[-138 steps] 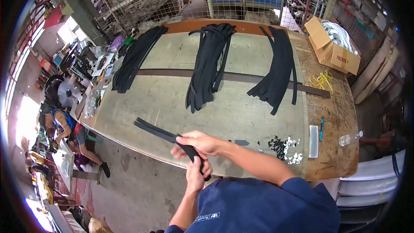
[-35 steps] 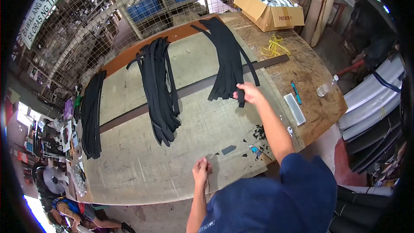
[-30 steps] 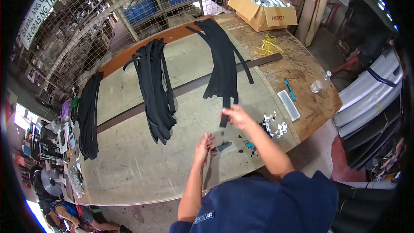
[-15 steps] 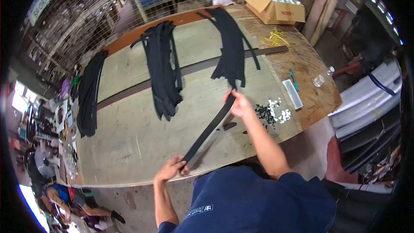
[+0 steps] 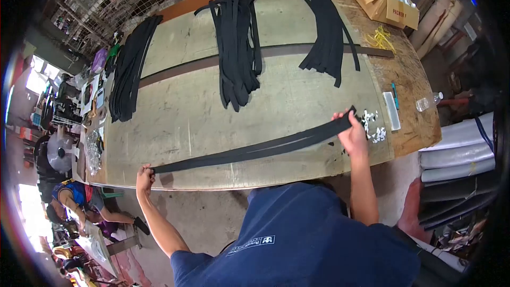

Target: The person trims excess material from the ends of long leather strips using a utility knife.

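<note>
Long black strips are stretched in a shallow arc between my hands, above the front part of the table. Their left end is pinched in my left hand, close to the table's front edge. My right hand grips the other end, with the thumb on top, beside small black and white scraps. Farther back on the table lie three black strip bundles: one at the left, one in the middle and one at the right.
A dark flat bar crosses the table under the bundles. At the right are an open carton, yellow string, a clear tray and a bottle. Another person is at lower left.
My hands have moved far apart, left hand leftward and right hand rightward. The strip end is now clear of the right bundle, and two lengths show between my hands. The view has shifted.
</note>
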The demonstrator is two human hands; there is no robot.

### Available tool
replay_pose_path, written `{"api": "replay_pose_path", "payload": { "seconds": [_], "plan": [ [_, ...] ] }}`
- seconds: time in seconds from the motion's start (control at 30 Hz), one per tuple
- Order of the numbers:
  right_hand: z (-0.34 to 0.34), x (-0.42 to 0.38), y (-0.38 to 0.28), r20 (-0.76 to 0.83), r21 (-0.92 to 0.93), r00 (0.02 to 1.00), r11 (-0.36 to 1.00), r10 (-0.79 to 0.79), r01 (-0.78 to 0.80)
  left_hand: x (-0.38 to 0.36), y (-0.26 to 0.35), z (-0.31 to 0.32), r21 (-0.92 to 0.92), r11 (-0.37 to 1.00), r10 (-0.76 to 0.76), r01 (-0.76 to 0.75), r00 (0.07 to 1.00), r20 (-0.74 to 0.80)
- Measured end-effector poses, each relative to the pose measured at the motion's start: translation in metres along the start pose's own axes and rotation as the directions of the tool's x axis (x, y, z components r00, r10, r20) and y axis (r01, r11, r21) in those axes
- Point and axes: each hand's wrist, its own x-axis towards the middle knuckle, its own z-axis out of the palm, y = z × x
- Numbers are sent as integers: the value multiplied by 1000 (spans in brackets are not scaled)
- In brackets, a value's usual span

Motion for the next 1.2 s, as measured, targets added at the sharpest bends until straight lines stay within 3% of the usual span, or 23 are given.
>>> {"api": "replay_pose_path", "payload": {
  "seconds": [0.03, 0.13, 0.2, 0.23, 0.27, 0.37, 0.4, 0.43, 0.47, 0.5, 0.53, 0.57, 0.6, 0.67, 0.7, 0.73, 0.8, 0.9, 0.93, 1.0, 1.1, 1.2],
  "plan": [
    [-9, -13, 13, -11, 91, 998, 994, 55, -54, 11, 4, -7, 61, 998, -4, 6, 999, -32],
    [-43, -41, 60, 106, -64, 978, 982, 181, -175, 46, 12, -28, 271, 961, 1, 52, 982, -191],
    [-59, -54, 91, 11, -85, 971, 968, 237, -235, 80, 10, -60, 489, 861, -11, 141, 966, -259],
    [-65, -55, 98, -103, -151, 946, 935, 308, -321, 127, -20, -85, 837, 526, 253, 152, 912, -324],
    [-59, -61, 103, -307, -169, 900, 913, 309, -371, 166, -45, -104, 926, 100, 497, 365, 787, -364],
    [-81, -64, 109, -282, -233, 906, 894, 315, -383, 95, 5, -4, 923, 382, 624, 54, 721, -301],
    [-84, -63, 108, -302, -239, 895, 883, 327, -403, 78, 15, 31, 961, 234, 685, -145, 726, -58],
    [-77, -65, 105, -341, -257, 889, 880, 304, -400, 47, 23, 82, 933, 195, 680, -301, 727, 93],
    [-77, -66, 102, -330, -287, 897, 874, 294, -392, 10, 32, 144, 844, 384, 548, -374, 828, 118],
    [-78, -62, 98, -355, -413, 896, 815, 267, -406, -21, 25, 195, 727, 371, 609, -578, 742, 280],
    [-82, -62, 97, -379, -526, 893, 738, 241, -423, -76, 13, 278, 577, 308, 530, -757, 640, 556],
    [-64, -67, 91, -402, -599, 898, 691, 177, -405, -101, 9, 314, 464, 358, 448, -810, 585, 676],
    [-70, -66, 92, -381, -742, 920, 561, 98, -367, -113, -7, 344, 329, 286, 501, -900, 434, 749],
    [-84, -62, 91, -286, -936, 957, 225, -37, -271, -148, -14, 386, 178, 314, 482, -933, 318, 816],
    [-84, -63, 90, -240, -953, 968, 207, -73, -221, -156, -24, 400, 175, 291, 498, -941, 305, 812],
    [-79, -67, 89, -191, -980, 977, 82, -97, -183, -163, -28, 412, 179, 281, 517, -943, 305, 800],
    [-70, -70, 86, -77, -980, 989, -172, -125, -98, -164, -45, 429, 177, 224, 572, -958, 276, 773],
    [-79, -68, 91, 250, -894, 940, -428, -231, 133, -174, -49, 436, 210, 194, 603, -958, 285, 745],
    [-69, -65, 87, 203, -906, 958, -411, -205, 104, -178, -51, 437, 171, 214, 618, -962, 269, 739],
    [-68, -57, 80, 273, -866, 949, -471, -159, 170, -187, -54, 431, 146, 185, 562, -972, 226, 796],
    [-68, -46, 69, 341, -833, 939, -476, -39, 282, -193, -65, 430, 199, 217, 528, -956, 286, 800],
    [-66, -41, 59, 300, -852, 953, -435, 47, 290, -197, -70, 434, 226, 230, 511, -947, 315, 800]
  ]
}}
